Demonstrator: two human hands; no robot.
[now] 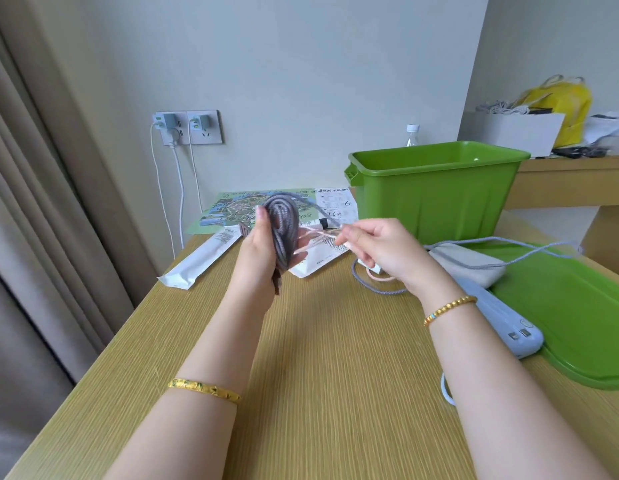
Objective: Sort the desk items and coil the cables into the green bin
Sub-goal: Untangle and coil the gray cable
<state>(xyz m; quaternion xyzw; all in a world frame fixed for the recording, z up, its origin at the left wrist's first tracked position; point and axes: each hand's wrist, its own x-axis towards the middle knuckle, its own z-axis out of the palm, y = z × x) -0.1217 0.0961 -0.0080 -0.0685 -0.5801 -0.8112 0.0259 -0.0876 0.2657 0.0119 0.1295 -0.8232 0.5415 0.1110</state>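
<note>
Grey braided cable (283, 230), wound into a tight coil, is sitting upright above the worktop (328, 358), gripped by left hand (257, 258) fingers (262, 216); right hand (377, 251), at three o'clock, is pinching a pink tie (321, 234).

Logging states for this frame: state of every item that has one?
grey cable: coiled, gripped by left hand
pink tie: stretched, pinched by right hand
green bin: open, upright
green lid: off, flat on desk
chargers: plugged into wall socket
water bottle: capped
</note>
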